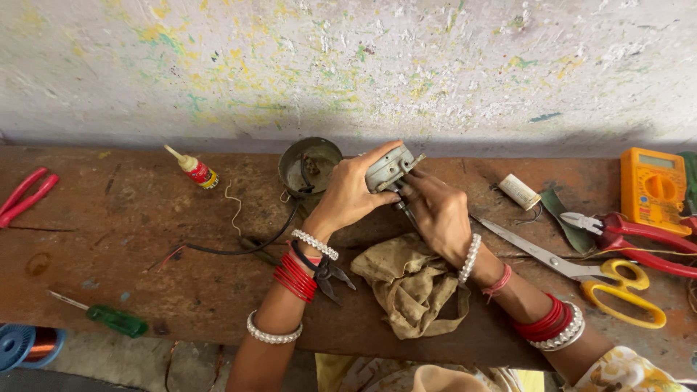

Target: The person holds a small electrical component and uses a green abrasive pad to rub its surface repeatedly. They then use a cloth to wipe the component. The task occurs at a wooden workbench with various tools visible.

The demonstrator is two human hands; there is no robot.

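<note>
My left hand grips a round grey metal motor housing, held tilted above the wooden bench. My right hand holds a thin metal tool whose tip touches the housing's underside. Both wrists wear red and white bangles. Just behind the left hand stands a dark metal cup-shaped casing with a black wire trailing from it.
A crumpled tan rag and black pliers lie under my arms. Yellow-handled scissors, red-handled cutters, an orange multimeter and a white roll lie right. A glue bottle, red pliers, green screwdriver and copper wire spool lie left.
</note>
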